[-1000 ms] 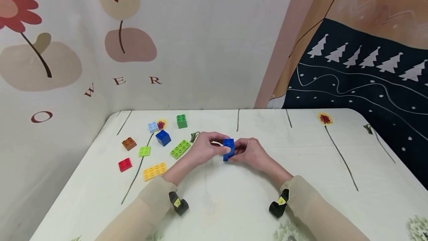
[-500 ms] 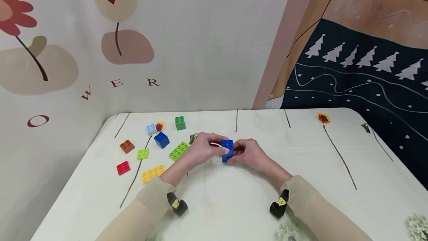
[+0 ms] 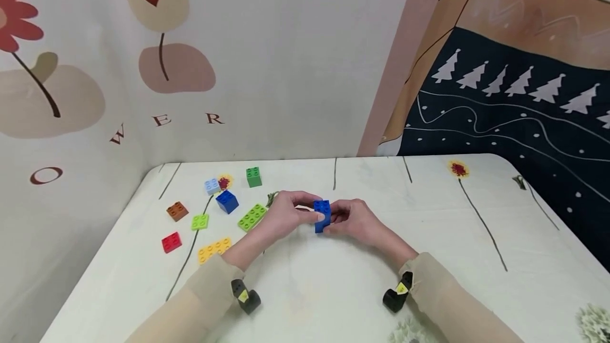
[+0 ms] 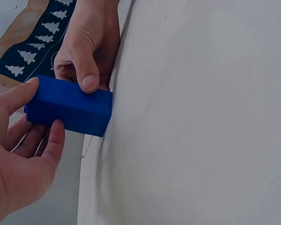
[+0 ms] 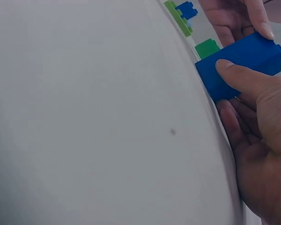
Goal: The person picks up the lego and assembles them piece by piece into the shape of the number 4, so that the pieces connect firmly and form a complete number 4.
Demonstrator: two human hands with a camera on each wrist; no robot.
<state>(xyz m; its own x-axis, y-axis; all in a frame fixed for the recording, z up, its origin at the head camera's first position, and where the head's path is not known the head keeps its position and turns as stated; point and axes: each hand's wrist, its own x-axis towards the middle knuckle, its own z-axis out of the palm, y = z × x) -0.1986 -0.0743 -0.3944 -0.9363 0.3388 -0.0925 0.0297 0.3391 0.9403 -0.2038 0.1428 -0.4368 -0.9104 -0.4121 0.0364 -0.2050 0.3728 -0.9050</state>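
A tall blue toy brick [image 3: 322,207] with studs on top stands upright at the middle of the table, between both hands. My left hand [image 3: 289,216] pinches its upper part from the left, thumb across the near face. From the right, my right hand [image 3: 356,220] grips the lower part between thumb and fingers. Seen by the left wrist camera, the blue brick [image 4: 72,105] has smooth sides, and both thumbs press against it. The right wrist view shows the right thumb lying flat along the blue brick [image 5: 239,63]; some fingers are hidden behind it.
Loose bricks lie left of the hands: dark blue [image 3: 227,202], light blue [image 3: 212,186], green [image 3: 254,177], long lime [image 3: 252,217], small lime [image 3: 200,222], brown [image 3: 177,211], red [image 3: 171,242] and yellow [image 3: 215,250]. The left forearm partly covers the yellow one.
The head view has shifted slightly, so the scene sits a little further left in it. Both hands keep the same hold on the blue brick.
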